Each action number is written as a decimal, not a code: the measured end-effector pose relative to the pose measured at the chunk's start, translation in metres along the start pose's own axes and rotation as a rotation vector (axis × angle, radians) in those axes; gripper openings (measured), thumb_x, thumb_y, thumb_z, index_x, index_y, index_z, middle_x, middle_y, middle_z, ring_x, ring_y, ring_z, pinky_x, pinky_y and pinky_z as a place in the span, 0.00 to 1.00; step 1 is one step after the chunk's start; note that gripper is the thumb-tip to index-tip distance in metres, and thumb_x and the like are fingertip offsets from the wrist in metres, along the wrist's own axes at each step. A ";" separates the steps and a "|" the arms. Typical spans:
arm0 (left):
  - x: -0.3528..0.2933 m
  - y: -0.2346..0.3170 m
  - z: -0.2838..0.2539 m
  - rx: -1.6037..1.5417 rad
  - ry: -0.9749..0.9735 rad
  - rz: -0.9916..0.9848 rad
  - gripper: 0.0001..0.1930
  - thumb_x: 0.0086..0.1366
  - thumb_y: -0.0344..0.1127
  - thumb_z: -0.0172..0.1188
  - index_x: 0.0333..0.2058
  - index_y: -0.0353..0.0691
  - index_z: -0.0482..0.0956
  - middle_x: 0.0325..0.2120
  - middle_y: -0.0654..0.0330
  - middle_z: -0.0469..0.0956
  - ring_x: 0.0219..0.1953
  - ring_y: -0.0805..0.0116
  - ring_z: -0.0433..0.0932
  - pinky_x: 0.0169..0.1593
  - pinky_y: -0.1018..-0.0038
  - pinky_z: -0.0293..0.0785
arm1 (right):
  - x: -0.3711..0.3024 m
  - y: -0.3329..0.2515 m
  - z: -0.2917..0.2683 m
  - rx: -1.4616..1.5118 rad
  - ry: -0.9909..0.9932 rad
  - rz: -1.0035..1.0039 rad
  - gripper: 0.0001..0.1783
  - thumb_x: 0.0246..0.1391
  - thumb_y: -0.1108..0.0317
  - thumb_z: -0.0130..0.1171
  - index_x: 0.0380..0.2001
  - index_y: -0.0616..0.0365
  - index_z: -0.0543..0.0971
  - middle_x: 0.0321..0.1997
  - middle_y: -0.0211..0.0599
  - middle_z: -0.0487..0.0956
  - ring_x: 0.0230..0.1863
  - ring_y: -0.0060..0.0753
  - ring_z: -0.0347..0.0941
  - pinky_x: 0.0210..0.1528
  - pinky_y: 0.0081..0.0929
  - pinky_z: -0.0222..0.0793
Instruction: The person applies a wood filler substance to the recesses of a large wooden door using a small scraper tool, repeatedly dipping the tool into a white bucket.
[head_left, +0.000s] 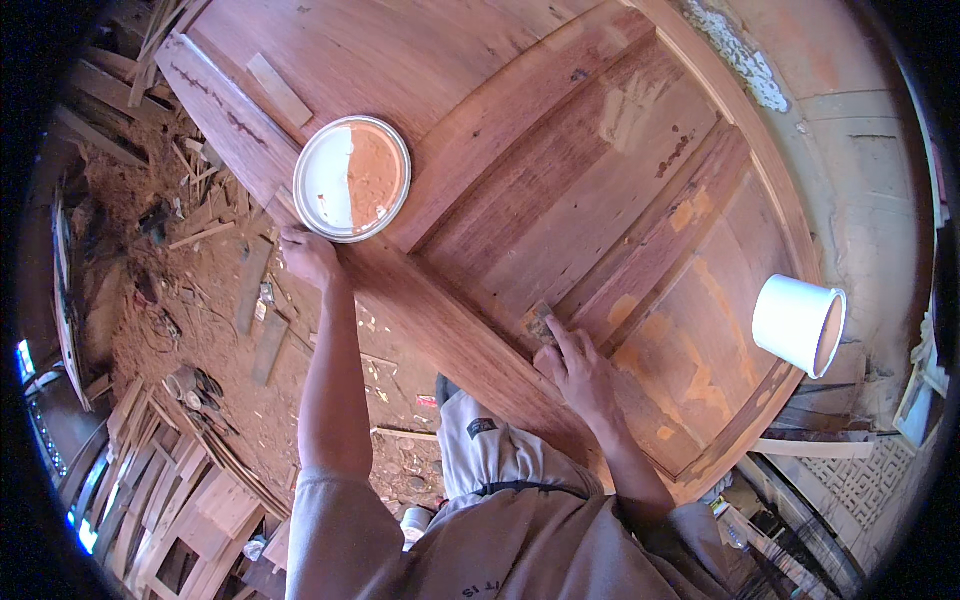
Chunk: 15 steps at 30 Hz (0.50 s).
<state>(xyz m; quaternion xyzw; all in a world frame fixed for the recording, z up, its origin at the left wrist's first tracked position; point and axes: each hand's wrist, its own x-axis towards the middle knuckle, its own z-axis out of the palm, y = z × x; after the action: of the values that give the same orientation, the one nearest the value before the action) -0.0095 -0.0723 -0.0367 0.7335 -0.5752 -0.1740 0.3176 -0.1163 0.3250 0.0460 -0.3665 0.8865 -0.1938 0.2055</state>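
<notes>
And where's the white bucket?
In the head view, the white bucket is on the right, at the right-hand edge of the big wooden panel, further right than the person's right hand.

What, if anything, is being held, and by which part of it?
The right grip holds a small flat scraper by its near end. The left grip is at the near-left rim of the round lid; a firm hold is unclear.

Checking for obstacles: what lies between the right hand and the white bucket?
In the head view, only wooden panelling with orange filler patches lies between the right hand and white bucket.
</notes>
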 end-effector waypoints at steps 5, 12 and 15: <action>0.006 -0.007 0.003 -0.042 0.030 -0.056 0.27 0.73 0.46 0.37 0.36 0.27 0.80 0.33 0.37 0.80 0.39 0.37 0.77 0.45 0.50 0.71 | 0.013 -0.010 -0.007 -0.080 0.056 -0.060 0.24 0.61 0.58 0.54 0.61 0.38 0.69 0.34 0.43 0.74 0.28 0.47 0.76 0.27 0.42 0.74; 0.006 -0.006 0.003 -0.041 0.031 -0.073 0.28 0.74 0.46 0.37 0.36 0.26 0.80 0.34 0.37 0.80 0.39 0.37 0.77 0.46 0.50 0.71 | 0.011 -0.001 -0.004 -0.156 0.084 -0.108 0.22 0.61 0.59 0.55 0.59 0.38 0.73 0.31 0.42 0.73 0.27 0.47 0.76 0.25 0.41 0.74; -0.004 0.012 -0.004 -0.059 0.000 -0.110 0.27 0.74 0.46 0.37 0.35 0.28 0.80 0.34 0.38 0.80 0.39 0.38 0.77 0.45 0.50 0.70 | 0.003 0.005 -0.011 -0.161 0.029 -0.039 0.21 0.60 0.59 0.56 0.58 0.39 0.75 0.31 0.42 0.73 0.27 0.47 0.76 0.26 0.41 0.74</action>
<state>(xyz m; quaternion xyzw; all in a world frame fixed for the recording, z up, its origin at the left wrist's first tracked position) -0.0169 -0.0690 -0.0265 0.7542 -0.5287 -0.2081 0.3292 -0.1265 0.3278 0.0523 -0.3963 0.8948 -0.1311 0.1585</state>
